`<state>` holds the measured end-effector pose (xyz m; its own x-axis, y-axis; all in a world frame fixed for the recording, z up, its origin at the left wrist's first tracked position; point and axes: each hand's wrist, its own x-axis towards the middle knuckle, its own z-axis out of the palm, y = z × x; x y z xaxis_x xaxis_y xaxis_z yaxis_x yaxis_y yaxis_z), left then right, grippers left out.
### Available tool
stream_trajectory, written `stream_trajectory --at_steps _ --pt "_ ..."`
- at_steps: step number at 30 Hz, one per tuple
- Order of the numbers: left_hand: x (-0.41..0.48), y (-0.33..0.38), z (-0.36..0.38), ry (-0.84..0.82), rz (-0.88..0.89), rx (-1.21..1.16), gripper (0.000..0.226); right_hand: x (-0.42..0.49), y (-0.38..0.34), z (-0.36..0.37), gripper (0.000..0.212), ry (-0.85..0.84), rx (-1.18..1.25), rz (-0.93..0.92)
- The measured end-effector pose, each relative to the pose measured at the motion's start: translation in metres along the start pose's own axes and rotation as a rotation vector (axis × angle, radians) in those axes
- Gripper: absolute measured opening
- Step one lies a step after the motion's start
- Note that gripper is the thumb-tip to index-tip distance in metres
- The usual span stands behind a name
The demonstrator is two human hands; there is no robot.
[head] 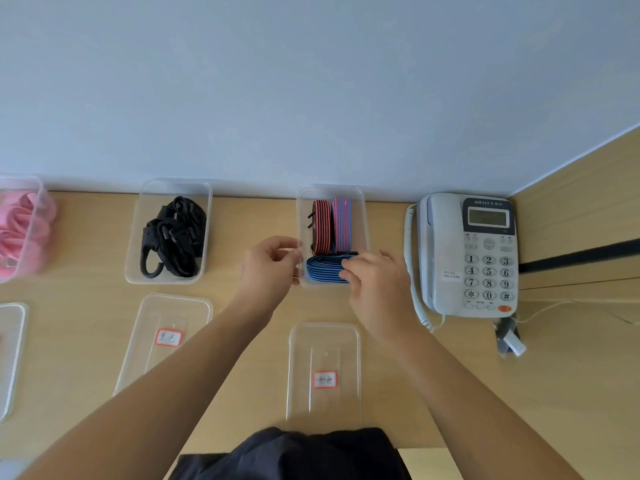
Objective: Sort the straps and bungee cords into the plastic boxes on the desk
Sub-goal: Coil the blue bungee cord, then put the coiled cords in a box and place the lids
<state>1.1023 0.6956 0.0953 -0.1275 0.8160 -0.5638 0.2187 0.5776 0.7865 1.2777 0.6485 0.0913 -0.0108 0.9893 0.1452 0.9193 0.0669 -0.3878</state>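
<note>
Evidently you are close to the end of the sort: along the far edge of the desk [450, 393] the pink straps [20, 230] fill the left box [40, 188], the black bungee cords [173, 237] lie in the middle box [136, 237], and the right box [363, 223] already holds a red-and-black bundle [321, 225] and a red-and-blue bundle [342, 223] side by side against its far wall. The blue bundle [323, 270] is the piece in hand, lying across the near end of that right box, just beside the other two. Your right grip [375, 275] has its fingers curled over the right end of the blue bundle, pinching it as it settles. Your left grip [268, 263] is curled too, thumb and fingertips closed on the left wall of the right box, which looks like steadying it. No loose strap shows on the bare desk, so what is left seems to be letting go of this bundle and perhaps closing up: three lids lie open toward the near edge, the left lid [14, 341], the middle lid [166, 306] and the right lid [323, 344], the last two with red-framed labels. A telephone [478, 254] stands at the far right corner; the small dark item just nearer than it is too unclear to name.
</note>
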Motion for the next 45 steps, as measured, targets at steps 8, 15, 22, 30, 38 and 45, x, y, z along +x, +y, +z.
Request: stream_trajectory --at_steps 8,15,22,30,38,45 --pt "-0.003 0.007 -0.002 -0.002 0.048 0.049 0.013 -0.009 -0.016 -0.003 0.006 0.043 -0.061 0.035" --pt "0.0 0.001 -0.004 -0.031 0.066 0.015 0.012 -0.132 -0.062 0.03 0.069 -0.169 -0.126 0.297" --pt "-0.014 -0.026 -0.024 -0.078 0.0 -0.077 0.016 -0.152 -0.084 0.053 0.084 -0.366 -0.206 0.332" --pt "-0.014 -0.037 -0.049 -0.046 -0.042 -0.127 0.015 -0.138 -0.109 0.042 0.073 -0.369 -0.132 0.237" --pt "0.006 -0.002 -0.05 -0.033 -0.025 -0.189 0.016 -0.032 -0.095 0.001 0.078 0.051 -0.166 0.184" --pt "0.021 0.023 -0.012 -0.111 -0.027 -0.186 0.015 0.052 -0.048 0.013 0.08 -0.195 -0.334 0.182"
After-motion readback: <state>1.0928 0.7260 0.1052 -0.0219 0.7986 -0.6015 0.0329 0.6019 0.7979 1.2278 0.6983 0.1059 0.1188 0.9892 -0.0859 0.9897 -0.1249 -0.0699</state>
